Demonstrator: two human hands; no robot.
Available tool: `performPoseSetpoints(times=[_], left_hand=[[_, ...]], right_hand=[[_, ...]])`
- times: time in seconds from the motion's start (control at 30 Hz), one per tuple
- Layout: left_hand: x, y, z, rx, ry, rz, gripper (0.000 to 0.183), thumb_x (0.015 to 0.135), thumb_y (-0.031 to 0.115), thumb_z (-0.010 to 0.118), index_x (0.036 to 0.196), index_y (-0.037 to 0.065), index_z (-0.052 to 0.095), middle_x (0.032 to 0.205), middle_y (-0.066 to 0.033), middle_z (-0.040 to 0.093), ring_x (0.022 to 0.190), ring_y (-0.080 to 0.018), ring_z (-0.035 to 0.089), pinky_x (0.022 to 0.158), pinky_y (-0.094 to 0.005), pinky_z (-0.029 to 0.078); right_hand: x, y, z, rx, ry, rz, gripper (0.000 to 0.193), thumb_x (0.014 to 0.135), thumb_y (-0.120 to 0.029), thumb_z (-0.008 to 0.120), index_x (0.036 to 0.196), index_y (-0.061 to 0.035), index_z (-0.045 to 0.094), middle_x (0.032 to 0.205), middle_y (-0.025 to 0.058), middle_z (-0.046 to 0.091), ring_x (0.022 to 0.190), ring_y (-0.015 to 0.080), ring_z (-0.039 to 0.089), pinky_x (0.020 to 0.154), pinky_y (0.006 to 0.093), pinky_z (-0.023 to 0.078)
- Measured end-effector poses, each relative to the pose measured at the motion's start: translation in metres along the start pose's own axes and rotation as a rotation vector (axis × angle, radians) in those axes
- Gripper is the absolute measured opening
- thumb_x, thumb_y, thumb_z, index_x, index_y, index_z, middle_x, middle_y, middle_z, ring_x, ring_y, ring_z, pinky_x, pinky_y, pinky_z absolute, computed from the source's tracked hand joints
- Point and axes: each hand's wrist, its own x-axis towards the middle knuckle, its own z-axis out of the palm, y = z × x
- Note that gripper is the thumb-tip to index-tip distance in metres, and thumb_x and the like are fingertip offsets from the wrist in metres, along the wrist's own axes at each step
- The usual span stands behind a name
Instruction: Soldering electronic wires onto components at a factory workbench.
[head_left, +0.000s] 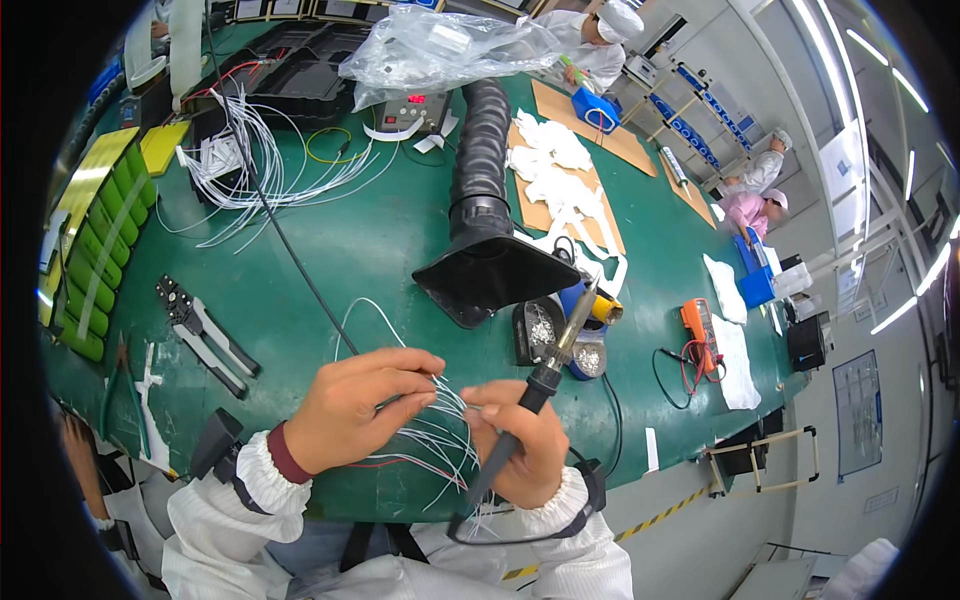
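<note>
My left hand (350, 405) pinches the ends of thin white wires (432, 445) between thumb and fingertips, over the near edge of the green table. Close beside it, my right hand (530, 450) holds a soldering iron (543, 382) slanted across the palm, its metal tip pointing up and away. The right thumb and forefinger also close near the wire ends; whether they grip a wire cannot be made out. More wires, one of them red, hang loosely below both hands toward my lap. A black funnel-shaped fume hose (490, 270) stands just beyond them.
Wire strippers (205, 335) and green-handled pliers (125, 400) lie at left, near green cells in a row (105, 250). A tip-cleaning stand (540, 330) sits beyond my right hand. An orange multimeter (702, 330) lies farther right. Other people work at the far side.
</note>
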Motion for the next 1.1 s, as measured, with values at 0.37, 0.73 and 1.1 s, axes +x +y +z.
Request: performPoseSetpoints(times=[0.37,0.73,1.1], left_hand=[[0.002,-0.004,0.003,-0.007,-0.023,0.109,0.011,0.091,0.006,0.073,0.100,0.001,0.073,0.113,-0.0123,0.073,0.090,-0.0267,0.074,0.077,-0.0334,0.060],[-0.011,-0.010,0.011,0.044,-0.043,0.169,0.016,0.094,0.009,0.072,0.107,-0.001,0.071,0.116,-0.0097,0.072,0.094,-0.0250,0.072,0.080,-0.0333,0.059],[0.003,-0.003,-0.003,-0.029,0.070,0.068,0.009,0.086,0.002,0.075,0.095,0.000,0.072,0.114,-0.0124,0.074,0.092,-0.0236,0.075,0.078,-0.0320,0.059]], right_hand=[[0.005,0.008,0.013,-0.064,-0.040,-0.080,0.045,0.070,0.014,0.073,0.108,-0.0061,0.062,0.094,0.0133,0.070,0.083,0.0327,0.065,0.072,0.0397,0.049],[-0.056,0.045,0.008,0.504,-0.018,0.453,0.031,0.096,0.016,0.050,0.117,-0.0070,0.050,0.109,0.0114,0.051,0.092,0.0167,0.052,0.083,0.0275,0.047],[-0.009,-0.007,-0.020,-0.225,-0.055,-0.057,0.050,0.090,-0.001,0.071,0.137,-0.0064,0.054,0.104,0.0138,0.074,0.081,0.0328,0.065,0.073,0.0430,0.051]])
